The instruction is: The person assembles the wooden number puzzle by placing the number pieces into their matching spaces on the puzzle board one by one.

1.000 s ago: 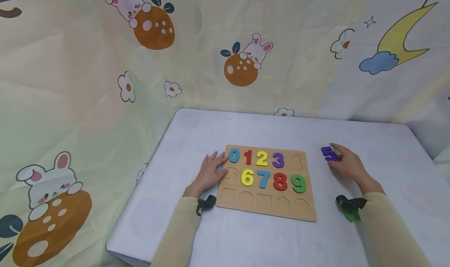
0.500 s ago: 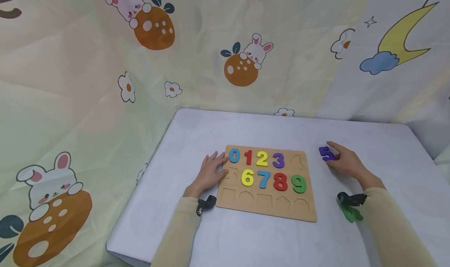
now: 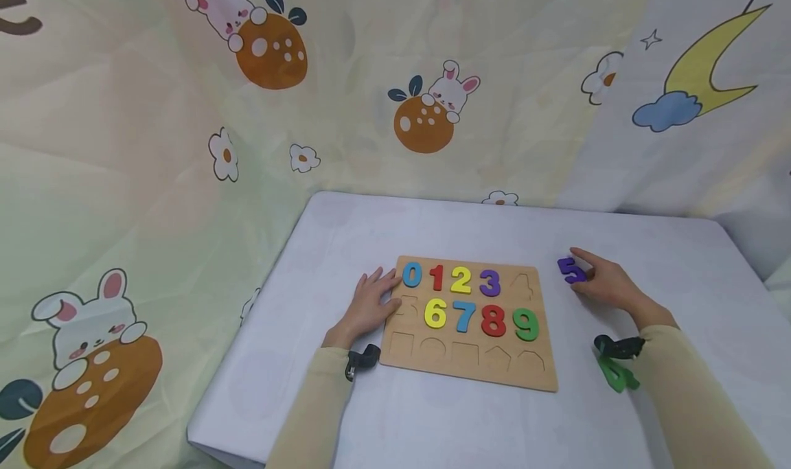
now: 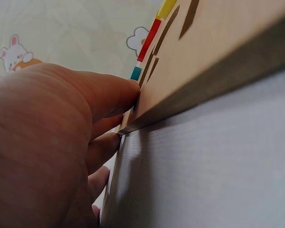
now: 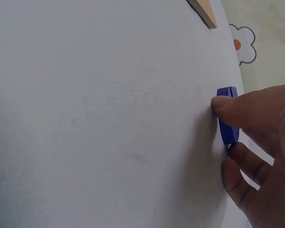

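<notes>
My right hand point(image 3: 610, 289) pinches a purple number 5 piece point(image 3: 571, 270) between thumb and fingers, to the right of the wooden number puzzle board point(image 3: 451, 369). In the right wrist view the thumb lies across the edge of the purple piece point(image 5: 229, 135), close over the white cloth. My left hand point(image 3: 366, 304) rests at the board's left edge with its fingers spread. The left wrist view has the thumb on top of the board point(image 4: 180, 90) and other fingertips by its side. Coloured numbers 0 to 3 and 6 to 9 sit in the board.
A green number 4 piece point(image 3: 616, 374) lies on the white-covered table point(image 3: 469, 428), near the right wrist and partly behind its black camera point(image 3: 618, 347). Outlined recesses show along the board's bottom row and at the ends of the upper rows. A patterned cloth point(image 3: 346, 77) hangs behind.
My right hand has shifted slightly left with the purple 5. More of the green 4 shows beside the wrist. The left hand and the board have stayed in place.
</notes>
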Motion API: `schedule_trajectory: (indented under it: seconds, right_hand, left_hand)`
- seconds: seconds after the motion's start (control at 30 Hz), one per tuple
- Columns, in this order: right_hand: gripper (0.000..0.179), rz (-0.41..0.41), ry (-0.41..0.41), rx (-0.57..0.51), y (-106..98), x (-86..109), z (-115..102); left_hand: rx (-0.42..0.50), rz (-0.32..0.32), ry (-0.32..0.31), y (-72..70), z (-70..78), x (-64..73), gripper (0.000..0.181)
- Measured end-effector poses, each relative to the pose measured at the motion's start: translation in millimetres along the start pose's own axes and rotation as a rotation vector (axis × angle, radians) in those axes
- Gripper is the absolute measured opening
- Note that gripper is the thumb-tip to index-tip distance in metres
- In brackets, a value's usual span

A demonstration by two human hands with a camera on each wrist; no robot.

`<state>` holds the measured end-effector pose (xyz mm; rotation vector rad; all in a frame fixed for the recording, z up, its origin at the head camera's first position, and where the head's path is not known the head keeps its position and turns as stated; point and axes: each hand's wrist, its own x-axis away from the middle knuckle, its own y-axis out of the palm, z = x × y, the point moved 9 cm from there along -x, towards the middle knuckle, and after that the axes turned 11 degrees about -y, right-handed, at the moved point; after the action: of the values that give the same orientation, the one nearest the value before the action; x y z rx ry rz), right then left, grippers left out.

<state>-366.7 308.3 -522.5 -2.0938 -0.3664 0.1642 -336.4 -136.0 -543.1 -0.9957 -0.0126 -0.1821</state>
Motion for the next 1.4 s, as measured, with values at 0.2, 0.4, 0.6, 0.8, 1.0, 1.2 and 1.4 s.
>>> schedule_trajectory:
  seconds: [0.2, 0.4, 0.6, 0.8, 1.0, 1.2, 1.4]
  right_hand:
    - [0.076, 0.017, -0.027, -0.007, -1.4, -0.4, -1.7]
    - [0.077, 0.060, 0.003, 0.018, 1.3, 1.6, 3.6]
    - [0.081, 0.087, -0.001, 0.005, 3.8, 6.1, -3.7]
    - [0.078, 0.131, -0.019, -0.017, 5.0, 9.4, -20.9]
    - [0.079, 0.149, -0.022, -0.019, 11.4, 10.0, -38.4]
    - [0.080, 0.166, -0.038, -0.008, 19.8, 10.5, -59.4]
    - [0.078, 0.171, -0.049, -0.029, 32.2, 11.1, -84.0]
  left_hand:
    - [0.005, 0.002, -0.004, 0.3, -0.2, 0.7, 0.051]
    - [0.012, 0.004, -0.005, 0.0, -0.5, 1.1, 0.051]
    - [0.010, 0.002, -0.003, 0.8, -0.4, 1.2, 0.051]
    - [0.007, 0.007, 0.004, -0.1, -0.2, 1.3, 0.051]
    - [0.010, 0.006, 0.003, -0.7, -0.4, 0.5, 0.046]
    - [0.018, 0.009, 0.006, -0.9, -0.7, 0.2, 0.043]
    - [0.026, 0.006, -0.003, -0.4, -1.9, -1.1, 0.043]
